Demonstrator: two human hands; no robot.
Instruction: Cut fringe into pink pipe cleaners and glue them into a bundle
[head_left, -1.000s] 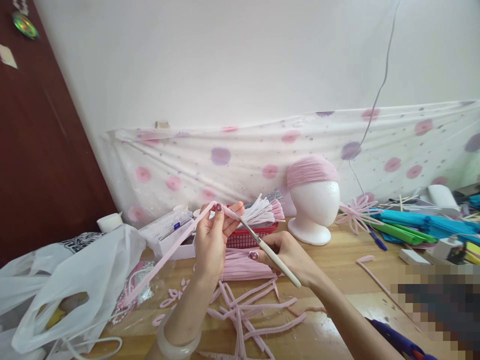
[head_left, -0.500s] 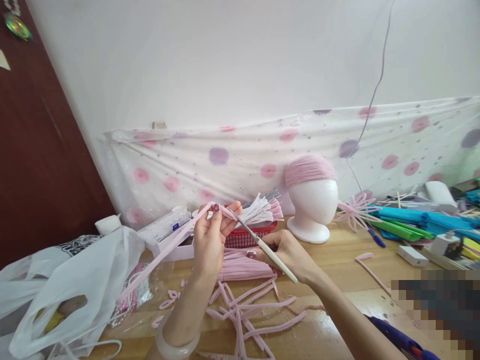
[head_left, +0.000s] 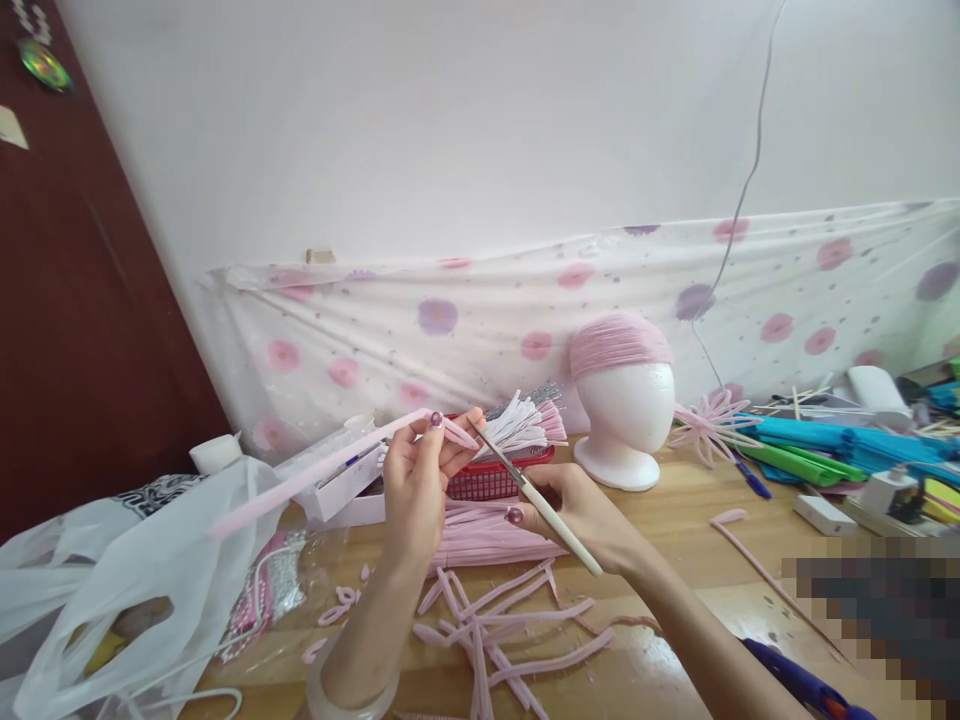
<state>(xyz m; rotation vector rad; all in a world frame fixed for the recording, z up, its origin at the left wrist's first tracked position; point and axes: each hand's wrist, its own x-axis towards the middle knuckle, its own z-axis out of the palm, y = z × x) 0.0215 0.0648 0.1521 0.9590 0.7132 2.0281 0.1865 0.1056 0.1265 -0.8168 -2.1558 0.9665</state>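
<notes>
Between thumb and fingers, my left hand (head_left: 420, 465) pinches a pink fuzzy strip (head_left: 322, 465), whose long end slants down to the left over a plastic bag. A short bent part of the strip reaches right along my fingers. My right hand (head_left: 574, 510) is closed around white-handled scissors (head_left: 555, 525); their blades point up and left, with the tips close to my left fingertips and the strip's bent end. Below both hands lie a pink bundle of strips (head_left: 495, 535) and loose pink strips (head_left: 480, 625) on the wooden table (head_left: 645, 660).
A white foam head (head_left: 626, 415) with a pink wrapped top stands behind my right hand. A red basket (head_left: 491, 478) holds white and pink stems. Plastic bags (head_left: 172, 560) lie left; a pink looped flower (head_left: 712, 425), blue and green bundles and a charger sit right.
The strip's long end has swung upward and to the left. The scissors and my right hand have shifted slightly right and down, and the blade tips are nearer my left fingertips.
</notes>
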